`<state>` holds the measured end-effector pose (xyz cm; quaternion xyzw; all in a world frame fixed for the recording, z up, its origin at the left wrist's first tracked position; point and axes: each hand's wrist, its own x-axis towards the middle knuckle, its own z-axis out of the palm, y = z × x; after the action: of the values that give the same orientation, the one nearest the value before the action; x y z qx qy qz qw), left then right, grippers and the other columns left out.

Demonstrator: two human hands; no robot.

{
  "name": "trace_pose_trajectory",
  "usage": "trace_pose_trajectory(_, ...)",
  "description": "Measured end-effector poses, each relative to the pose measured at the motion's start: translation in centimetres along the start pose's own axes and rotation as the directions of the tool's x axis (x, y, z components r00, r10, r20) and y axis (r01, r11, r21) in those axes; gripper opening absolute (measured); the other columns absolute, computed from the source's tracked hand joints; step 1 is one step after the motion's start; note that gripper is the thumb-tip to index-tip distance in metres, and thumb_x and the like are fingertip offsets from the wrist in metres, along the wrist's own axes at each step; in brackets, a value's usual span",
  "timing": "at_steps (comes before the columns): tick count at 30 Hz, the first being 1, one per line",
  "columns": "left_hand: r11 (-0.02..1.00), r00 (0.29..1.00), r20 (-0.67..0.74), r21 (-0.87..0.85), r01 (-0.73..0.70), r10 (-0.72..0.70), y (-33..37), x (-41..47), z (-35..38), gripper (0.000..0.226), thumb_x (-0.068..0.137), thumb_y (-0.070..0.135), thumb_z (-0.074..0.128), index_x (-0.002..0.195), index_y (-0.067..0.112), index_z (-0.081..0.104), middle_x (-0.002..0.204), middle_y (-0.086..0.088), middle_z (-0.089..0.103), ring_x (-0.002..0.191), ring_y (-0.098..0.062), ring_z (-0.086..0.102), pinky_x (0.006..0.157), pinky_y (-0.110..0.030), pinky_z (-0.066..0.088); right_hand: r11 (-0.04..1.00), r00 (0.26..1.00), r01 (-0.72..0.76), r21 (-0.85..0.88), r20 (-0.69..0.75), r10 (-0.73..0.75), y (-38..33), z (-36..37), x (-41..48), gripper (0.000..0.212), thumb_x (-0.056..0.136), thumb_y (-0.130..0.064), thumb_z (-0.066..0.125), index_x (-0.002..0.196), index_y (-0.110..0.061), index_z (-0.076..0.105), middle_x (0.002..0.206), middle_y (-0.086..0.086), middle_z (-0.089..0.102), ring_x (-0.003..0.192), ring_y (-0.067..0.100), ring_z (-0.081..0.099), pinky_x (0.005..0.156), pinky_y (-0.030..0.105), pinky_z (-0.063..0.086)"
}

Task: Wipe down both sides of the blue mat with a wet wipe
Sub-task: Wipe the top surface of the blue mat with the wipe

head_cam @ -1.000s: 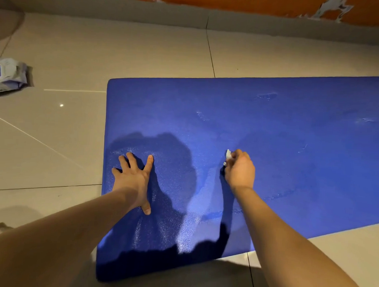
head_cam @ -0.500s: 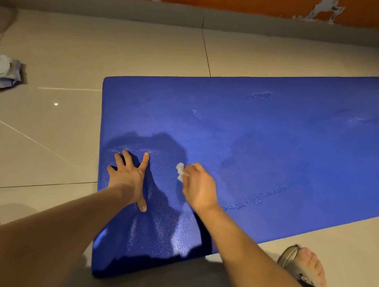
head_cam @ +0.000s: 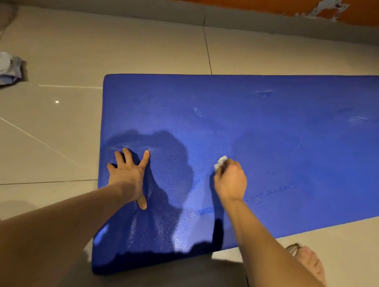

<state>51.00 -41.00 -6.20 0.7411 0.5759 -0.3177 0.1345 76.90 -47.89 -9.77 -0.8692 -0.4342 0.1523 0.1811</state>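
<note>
The blue mat (head_cam: 270, 129) lies flat on the tiled floor and runs off the right edge of the view. My left hand (head_cam: 129, 173) presses flat on its near left part with fingers spread. My right hand (head_cam: 230, 181) grips a small bunched white wet wipe (head_cam: 220, 161) against the mat's surface, right of the left hand. Only a bit of the wipe pokes out past the fingers. Damp streaks glisten on the mat around and right of the right hand.
A crumpled white wet wipe packet (head_cam: 6, 70) lies on the floor tiles (head_cam: 144, 47) at the far left. A grey skirting and orange wall (head_cam: 232, 3) run along the back. My sandalled foot (head_cam: 307, 263) stands by the mat's near edge at lower right.
My right hand with the wipe swept left toward the left hand, then back to the right across the mat. The left hand stayed pressed in place.
</note>
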Motion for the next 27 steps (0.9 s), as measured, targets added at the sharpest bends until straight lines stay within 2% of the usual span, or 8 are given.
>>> trace_pose_trajectory(3,1.000,1.000,0.002,0.002,0.004,-0.004,0.0,0.0,-0.1,0.169,0.041,0.072,0.090,0.153,0.032,-0.030,0.160,-0.027,-0.014,0.150,-0.051,-0.004,0.117,-0.059,0.028,0.992,0.990,0.130,0.009,0.054,-0.130,-3.1,2.0,-3.2,0.013,0.096,-0.026,0.058,0.100,-0.014,0.061,0.099,0.011,0.063,0.092,0.036,0.062,0.071,0.040,0.045)
trace_pose_trajectory(6,1.000,1.000,0.003,0.005,0.009,-0.009,0.1,0.0,-0.1,0.170,0.040,0.073,0.090,0.153,0.032,-0.031,0.160,-0.027,-0.014,0.150,-0.050,-0.003,0.117,-0.058,0.029,0.959,0.954,0.281,0.022,0.106,-0.282,-5.5,3.5,-6.2,0.011,0.096,-0.027,0.059,0.096,-0.015,0.062,0.096,0.010,0.065,0.089,0.033,0.065,0.071,0.037,0.050)
trace_pose_trajectory(10,1.000,1.000,-0.003,0.003,0.011,-0.011,0.1,-0.2,-0.2,0.172,0.038,0.073,0.090,0.153,0.032,-0.031,0.159,-0.028,-0.014,0.149,-0.051,-0.003,0.116,-0.058,0.029,0.913,0.902,0.407,0.039,0.140,-0.408,-4.8,3.3,-6.7,0.013,0.093,-0.024,0.064,0.099,-0.013,0.062,0.097,0.009,0.066,0.086,0.033,0.065,0.068,0.037,0.050)
trace_pose_trajectory(14,1.000,1.000,0.002,-0.013,0.005,-0.005,0.0,-0.2,-0.3,0.171,0.039,0.071,0.091,0.153,0.032,-0.031,0.160,-0.028,-0.015,0.150,-0.051,-0.005,0.117,-0.059,0.028,0.949,0.945,0.314,-0.019,0.104,-0.310,-0.3,1.5,-3.3,0.012,0.095,-0.026,0.055,0.103,-0.016,0.057,0.103,0.007,0.064,0.092,0.034,0.062,0.071,0.043,0.050)
trace_pose_trajectory(17,1.000,1.000,0.000,-0.017,0.007,-0.007,0.1,-0.3,-0.4,0.170,0.040,0.071,0.091,0.153,0.033,-0.031,0.161,-0.027,-0.015,0.150,-0.050,-0.006,0.117,-0.059,0.027,0.986,0.988,0.157,-0.049,0.018,-0.156,3.3,-0.3,-0.9,0.012,0.097,-0.030,0.054,0.102,-0.022,0.061,0.103,0.003,0.064,0.088,0.031,0.064,0.066,0.041,0.053)
trace_pose_trajectory(21,1.000,1.000,-0.004,-0.016,0.016,-0.016,0.1,-0.3,-0.4,0.170,0.040,0.072,0.091,0.152,0.035,-0.032,0.160,-0.026,-0.016,0.150,-0.049,-0.007,0.118,-0.058,0.027,0.995,0.997,-0.073,-0.067,-0.040,0.071,5.0,-1.5,0.3,0.013,0.098,-0.026,0.055,0.092,-0.016,0.060,0.098,0.011,0.062,0.079,0.035,0.060,0.059,0.035,0.037)
trace_pose_trajectory(24,1.000,1.000,-0.005,-0.017,0.018,-0.018,0.1,-0.3,-0.4,0.170,0.040,0.071,0.091,0.152,0.035,-0.032,0.161,-0.025,-0.016,0.151,-0.049,-0.007,0.118,-0.058,0.027,0.998,0.999,-0.043,-0.034,-0.033,0.042,2.4,0.0,-2.3,0.010,0.096,-0.023,0.053,0.094,-0.018,0.061,0.095,0.010,0.061,0.084,0.036,0.061,0.062,0.036,0.038)
trace_pose_trajectory(27,1.000,1.000,-0.004,-0.017,0.019,-0.019,0.1,-0.4,-0.4,0.170,0.040,0.072,0.090,0.152,0.036,-0.032,0.161,-0.024,-0.016,0.151,-0.049,-0.007,0.118,-0.057,0.027,0.990,0.990,0.141,-0.008,0.013,-0.141,-1.3,2.5,-6.3,0.014,0.095,-0.023,0.052,0.099,-0.016,0.064,0.094,0.010,0.063,0.083,0.036,0.062,0.062,0.038,0.043)
